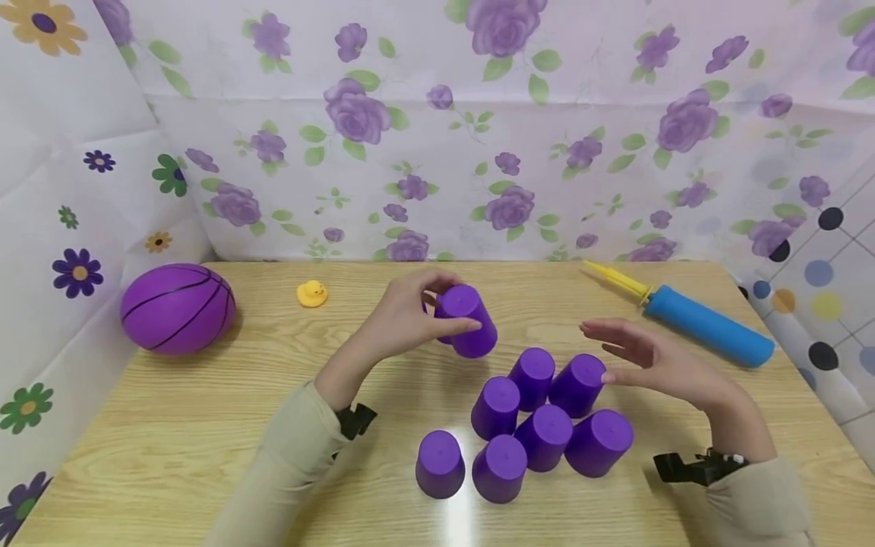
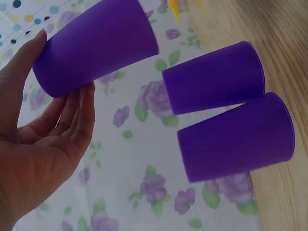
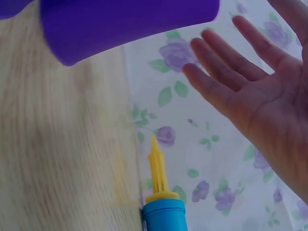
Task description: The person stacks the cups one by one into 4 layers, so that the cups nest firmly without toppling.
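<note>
My left hand (image 1: pixel 403 315) grips an upside-down purple plastic cup (image 1: pixel 475 330) between thumb and fingers, above the table. The left wrist view shows this cup clear of two other purple cups, a farther cup (image 2: pixel 216 79) and a nearer cup (image 2: pixel 238 139), both standing upside down. In the head view they are mostly hidden behind the hand and the held cup. My right hand (image 1: pixel 663 368) hovers beside a cup (image 1: pixel 577 386) on the right of a cluster of upside-down cups. Its fingers are spread and hold nothing; whether the thumb touches that cup I cannot tell.
Several cups stand close together, with a cup (image 1: pixel 440 465) at the cluster's left front. A blue and yellow hand pump (image 1: pixel 707 323) lies at the back right. A yellow rubber duck (image 1: pixel 312 294) and a purple ball (image 1: pixel 178 309) sit at the left. Flowered sheeting (image 1: pixel 437 175) backs the table.
</note>
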`<action>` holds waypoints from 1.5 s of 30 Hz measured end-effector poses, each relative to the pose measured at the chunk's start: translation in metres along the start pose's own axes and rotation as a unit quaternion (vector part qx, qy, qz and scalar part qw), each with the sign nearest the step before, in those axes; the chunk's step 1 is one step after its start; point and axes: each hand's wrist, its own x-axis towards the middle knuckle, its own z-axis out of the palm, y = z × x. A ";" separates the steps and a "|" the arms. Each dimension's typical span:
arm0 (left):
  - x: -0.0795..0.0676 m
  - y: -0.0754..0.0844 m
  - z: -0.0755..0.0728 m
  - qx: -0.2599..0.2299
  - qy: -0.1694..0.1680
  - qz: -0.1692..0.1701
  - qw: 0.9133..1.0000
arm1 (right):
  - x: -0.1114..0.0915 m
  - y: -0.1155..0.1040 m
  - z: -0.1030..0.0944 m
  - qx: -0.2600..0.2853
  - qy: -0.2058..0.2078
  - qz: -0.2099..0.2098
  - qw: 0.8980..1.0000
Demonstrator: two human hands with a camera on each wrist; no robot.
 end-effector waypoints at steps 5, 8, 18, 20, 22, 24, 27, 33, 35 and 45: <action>0.020 -0.002 0.006 0.000 0.022 0.003 1.000 | 0.003 0.002 0.001 -0.032 -0.021 -0.011 0.999; 0.030 -0.005 0.010 0.004 0.028 0.000 1.000 | 0.007 0.005 0.001 -0.027 -0.039 -0.013 0.999; 0.059 -0.010 0.031 0.045 -0.016 0.011 0.999 | 0.003 0.015 0.000 -0.022 -0.062 -0.015 0.998; 0.061 -0.011 0.032 0.057 -0.026 0.019 0.998 | 0.004 0.016 0.002 -0.023 -0.063 -0.014 0.998; 0.062 -0.014 0.033 0.074 -0.035 0.031 0.996 | 0.006 0.017 0.004 -0.021 -0.064 -0.011 0.998; 0.063 -0.016 0.033 0.094 -0.045 0.043 0.994 | 0.007 0.017 0.005 -0.017 -0.071 -0.009 0.997; 0.064 -0.018 0.034 0.117 -0.062 0.053 0.990 | 0.009 0.018 0.007 -0.010 -0.076 -0.004 0.997; 0.069 -0.024 0.035 0.148 -0.096 0.037 0.984 | 0.011 0.017 0.010 -0.004 -0.085 0.003 0.996; 0.072 -0.026 0.035 0.152 -0.103 0.029 0.983 | 0.012 0.017 0.010 -0.002 -0.086 0.006 0.996; 0.077 -0.033 0.043 0.163 -0.141 0.023 0.976 | 0.008 0.020 0.008 0.003 -0.082 0.009 0.997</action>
